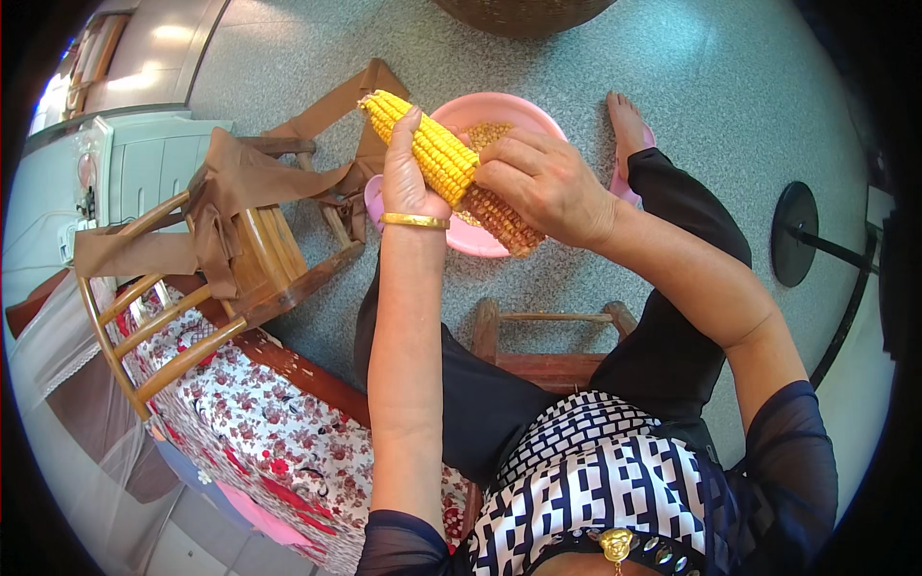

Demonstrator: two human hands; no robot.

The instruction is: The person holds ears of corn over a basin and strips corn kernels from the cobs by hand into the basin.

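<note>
An ear of yellow corn [423,147] slants above a pink plastic basin [526,108]. Kernels cover its upper part, while the lower end is bare reddish-brown cob [506,222]. My left hand [405,173], with a gold bangle at the wrist, is wrapped around the kernelled part, thumb along its side. Curled over the ear where kernels meet bare cob is my right hand [551,180]; its fingertips are partly hidden. Loose corn kernels [488,134] lie in the basin, which the hands and ear partly cover.
A bamboo chair [266,241] draped with brown cloth strips [248,173] stands at left, beside floral bedding [252,392]. A wooden stool [551,367] is between my legs. At the top is a large brown round container [529,18]; a black round stand base [794,234] is right.
</note>
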